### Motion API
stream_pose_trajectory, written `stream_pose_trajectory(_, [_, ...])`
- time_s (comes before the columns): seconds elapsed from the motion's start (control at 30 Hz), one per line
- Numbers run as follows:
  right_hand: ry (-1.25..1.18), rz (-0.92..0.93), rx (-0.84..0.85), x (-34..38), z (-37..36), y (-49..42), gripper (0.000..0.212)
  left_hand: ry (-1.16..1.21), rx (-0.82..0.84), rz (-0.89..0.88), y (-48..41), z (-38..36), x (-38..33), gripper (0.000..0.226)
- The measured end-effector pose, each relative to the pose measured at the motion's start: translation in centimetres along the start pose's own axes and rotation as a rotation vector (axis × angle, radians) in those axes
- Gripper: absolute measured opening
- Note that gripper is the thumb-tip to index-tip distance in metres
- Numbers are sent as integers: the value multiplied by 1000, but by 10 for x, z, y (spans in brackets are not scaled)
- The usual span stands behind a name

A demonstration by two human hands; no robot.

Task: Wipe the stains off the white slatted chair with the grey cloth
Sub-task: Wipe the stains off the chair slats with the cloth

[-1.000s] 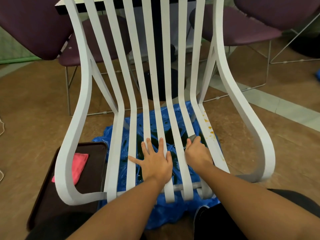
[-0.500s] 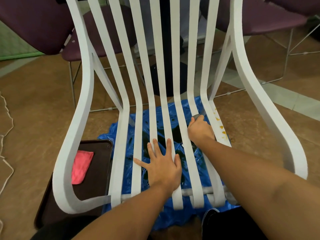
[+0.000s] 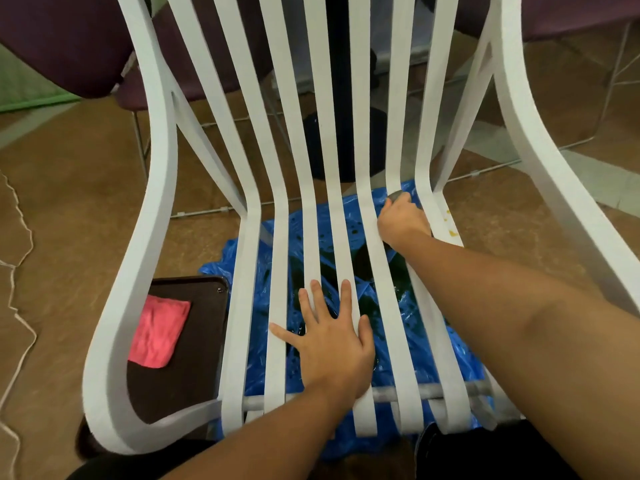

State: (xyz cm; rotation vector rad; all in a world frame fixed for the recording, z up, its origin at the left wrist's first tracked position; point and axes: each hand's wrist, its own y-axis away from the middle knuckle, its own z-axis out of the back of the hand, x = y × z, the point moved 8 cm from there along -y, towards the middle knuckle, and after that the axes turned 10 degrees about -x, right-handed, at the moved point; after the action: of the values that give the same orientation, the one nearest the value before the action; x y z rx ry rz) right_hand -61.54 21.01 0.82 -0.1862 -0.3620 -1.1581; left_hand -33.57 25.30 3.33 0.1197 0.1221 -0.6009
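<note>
A: Since a sec ago the right hand (image 3: 403, 221) slid further up, curled round the grey cloth (image 3: 398, 195) at the seat bend of the white slatted chair (image 3: 162, 188).
B: Yep, left hand (image 3: 334, 344) flat, fingers spread, on the middle slats. Orange stains (image 3: 450, 226) just beside the cloth.

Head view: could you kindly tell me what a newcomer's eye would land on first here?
The white slatted chair fills the frame. The left hand lies flat on its front slats while the right hand holds a grey cloth further back, beside orange stains on the right slat. A blue plastic sheet lies underneath, a pink cloth on a dark tray at left.
</note>
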Motion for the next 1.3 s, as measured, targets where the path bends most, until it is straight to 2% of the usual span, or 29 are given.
stream_pose_trajectory(0.17, [25,-43,94,7,-9,-17,47,5,8,5,0,0,0,62])
stream_pose_trajectory(0.27, [41,-16,94,9,-8,-22,44,12,18,8,-1,1,-1,61])
stream_pose_trajectory(0.4, [-86,-46,63,4,-7,-23,41,6,1,6,0,0,-1,62])
stream_pose_trajectory(0.47, [-73,-50,89,5,-8,-23,39,2,7,6,0,-1,0,62])
stream_pose_trajectory(0.57, [-25,8,136,9,-10,-20,47,0,18,11,-1,-1,0,62])
stream_pose_trajectory(0.7, [36,48,109,0,-3,-2,57,12,7,9,0,1,-1,62])
stream_pose_trajectory(0.9, [95,119,19,-17,4,32,43,13,17,9,1,3,-1,62])
stream_pose_trajectory(1.03, [136,109,52,-35,3,65,35,22,22,12,2,4,0,62])
stream_pose_trajectory(1.13, [122,103,12,-44,16,92,35,25,20,17,3,6,0,62])
stream_pose_trajectory(1.2, [15,14,14,-53,23,107,40,27,15,16,4,7,0,62])
stream_pose_trajectory(1.3, [-97,30,-29,-63,27,126,45,26,4,13,5,8,0,62])
